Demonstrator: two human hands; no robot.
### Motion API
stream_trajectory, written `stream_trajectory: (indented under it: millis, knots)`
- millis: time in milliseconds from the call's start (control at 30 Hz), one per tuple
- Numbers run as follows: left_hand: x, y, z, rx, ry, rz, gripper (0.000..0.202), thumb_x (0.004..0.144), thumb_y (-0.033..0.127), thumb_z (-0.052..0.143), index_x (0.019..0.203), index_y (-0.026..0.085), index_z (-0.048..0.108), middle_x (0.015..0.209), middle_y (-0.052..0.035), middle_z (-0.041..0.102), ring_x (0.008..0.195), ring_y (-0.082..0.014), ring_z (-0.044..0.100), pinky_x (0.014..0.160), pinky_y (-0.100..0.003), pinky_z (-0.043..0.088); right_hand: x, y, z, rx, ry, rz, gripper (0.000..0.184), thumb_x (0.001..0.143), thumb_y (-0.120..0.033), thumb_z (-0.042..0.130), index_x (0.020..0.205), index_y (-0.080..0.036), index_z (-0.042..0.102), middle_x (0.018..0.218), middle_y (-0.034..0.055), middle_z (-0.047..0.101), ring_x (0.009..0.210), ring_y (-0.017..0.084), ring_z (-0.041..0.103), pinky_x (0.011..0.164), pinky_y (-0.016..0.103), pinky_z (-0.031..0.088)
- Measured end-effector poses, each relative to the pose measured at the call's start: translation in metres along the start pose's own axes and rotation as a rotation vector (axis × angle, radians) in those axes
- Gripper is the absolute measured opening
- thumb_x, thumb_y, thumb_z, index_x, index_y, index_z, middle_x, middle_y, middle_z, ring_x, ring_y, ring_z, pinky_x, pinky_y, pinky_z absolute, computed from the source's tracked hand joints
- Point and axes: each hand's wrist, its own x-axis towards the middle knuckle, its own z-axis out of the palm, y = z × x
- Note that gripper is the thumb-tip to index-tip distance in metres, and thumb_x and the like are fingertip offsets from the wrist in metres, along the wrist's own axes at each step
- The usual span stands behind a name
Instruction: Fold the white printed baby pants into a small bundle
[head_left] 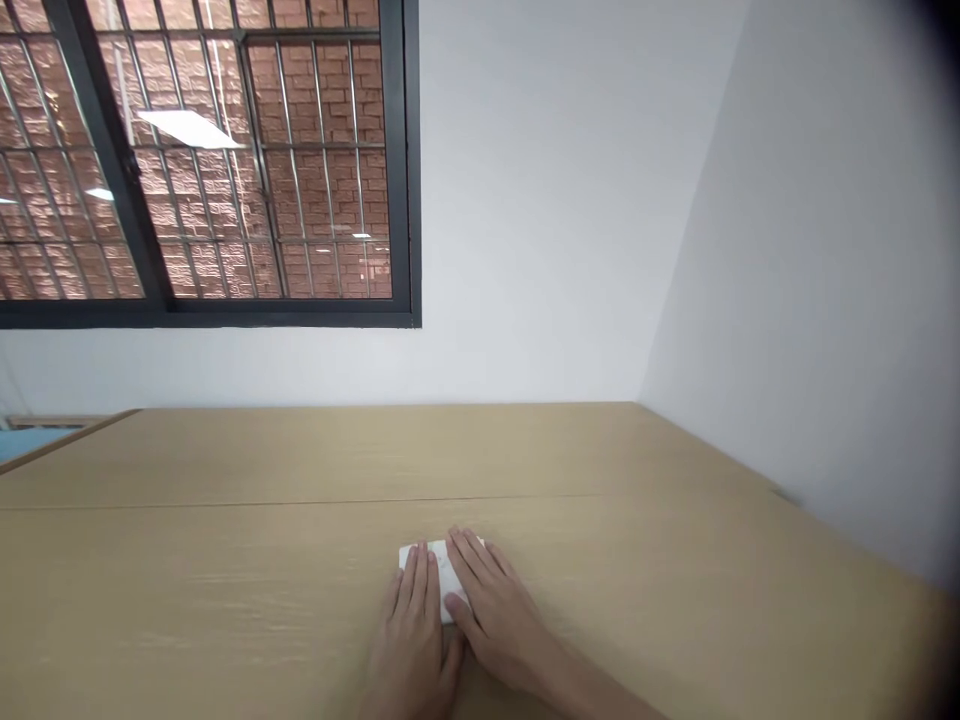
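A small white folded piece, which looks like tissue or thin cloth [445, 573], lies flat on the wooden tabletop [247, 600]. My left hand [412, 635] rests palm down over its left part, fingers straight and pointing away from me. Over the right part lies my right hand [496, 612], also flat, its fingers angled up to the left and its thumb across the white piece. Between the hands a strip of the white material shows; the rest is covered by fingers.
A thin seam [315, 502] runs across the tabletop beyond my hands. White walls [555, 220] meet the table at the back and right. A barred, dark-framed window [262, 312] is at upper left. Something light blue [34, 440] shows past the table's left edge.
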Motion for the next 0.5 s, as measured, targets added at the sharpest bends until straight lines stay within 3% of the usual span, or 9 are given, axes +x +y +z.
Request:
stream_trajectory:
  millis: [167,300,500]
  knots:
    - [-0.006,-0.003,-0.012,0.011,-0.012,-0.002,0.072,0.098,0.049,0.033,0.154,0.006,0.024,0.162,-0.0143,0.012,0.151,-0.0336,0.011,0.123,-0.056,0.024,-0.006,0.004,-0.003,0.039,-0.012,0.052,0.065,0.105,-0.054,0.025,0.16,-0.02,0.016,0.166,0.0059,0.013,0.153,0.026,0.012,0.125,0.047,0.017]
    - [-0.007,0.001,-0.024,0.024,-0.046,-0.024,0.075,0.098,0.052,0.034,0.155,0.004,0.021,0.162,-0.0155,0.013,0.15,-0.0342,0.012,0.123,-0.055,0.026,-0.006,0.006,0.0,0.04,0.001,0.045,0.066,0.105,-0.055,0.025,0.16,-0.02,0.015,0.166,0.0055,0.012,0.153,0.025,0.011,0.125,0.045,0.016]
    - [-0.006,-0.005,-0.025,-0.001,-0.011,0.016,0.071,0.098,0.047,0.037,0.154,0.005,0.025,0.161,-0.0169,0.018,0.15,-0.0344,0.017,0.121,-0.056,0.029,-0.005,0.008,0.002,0.039,0.009,0.041,0.066,0.105,-0.055,0.026,0.16,-0.019,0.016,0.166,0.0069,0.013,0.153,0.025,0.012,0.124,0.046,0.018]
